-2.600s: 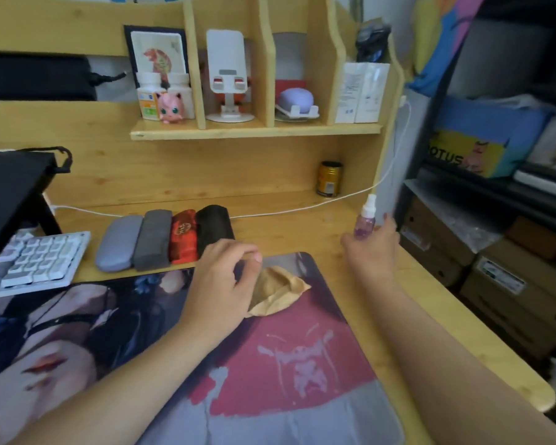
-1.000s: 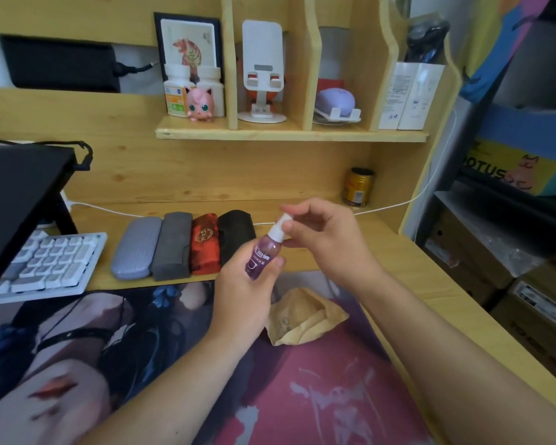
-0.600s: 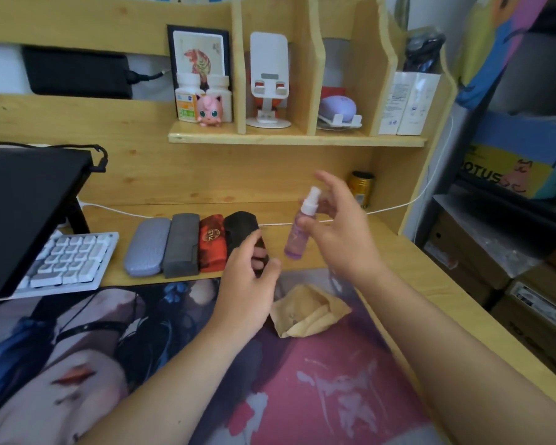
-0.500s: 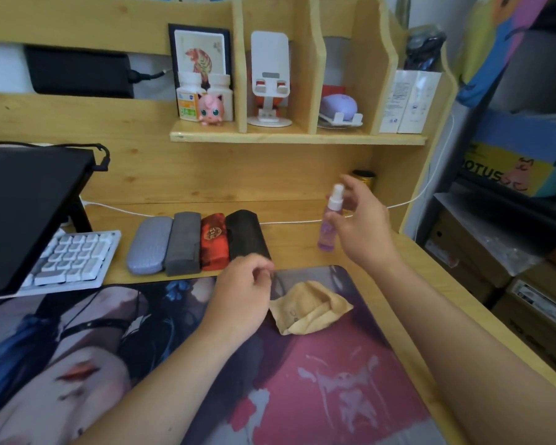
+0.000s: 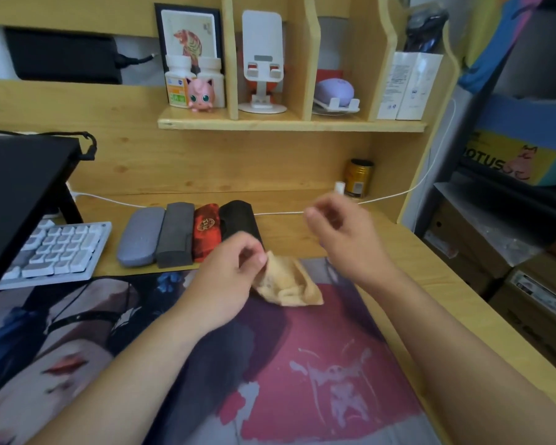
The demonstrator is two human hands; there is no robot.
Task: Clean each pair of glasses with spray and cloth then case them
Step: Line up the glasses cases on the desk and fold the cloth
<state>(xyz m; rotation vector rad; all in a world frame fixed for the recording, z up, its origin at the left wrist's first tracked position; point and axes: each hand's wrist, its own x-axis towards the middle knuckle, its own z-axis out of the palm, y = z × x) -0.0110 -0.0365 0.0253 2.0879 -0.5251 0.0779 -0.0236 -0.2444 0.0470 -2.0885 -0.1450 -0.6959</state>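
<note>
i see four closed glasses cases in a row at the back edge of the printed desk mat (image 5: 302,364): a rounded grey-blue hard case (image 5: 140,236), a charcoal felt-like case (image 5: 175,234), a red patterned case (image 5: 207,232) and a black case (image 5: 238,221); each lies with its long axis running away from me, side touching side; no glasses are out yet, so i judge the job is at its opening step; my left hand (image 5: 228,277) sits just in front of the black case, fingers loosely curled, their tips touching the crumpled tan cleaning cloth (image 5: 286,282) on the mat; whether they actually pinch it i cannot tell; my right hand (image 5: 341,232) hovers to the right of the cases, blurred, fingers half curled and holding nothing i can make out; behind it only the white cap of the small spray bottle (image 5: 339,188) shows, standing near the gold can (image 5: 359,178); the black case lies straight ahead of the left hand, which is the nearer one, so i would reach forward with the left.
</note>
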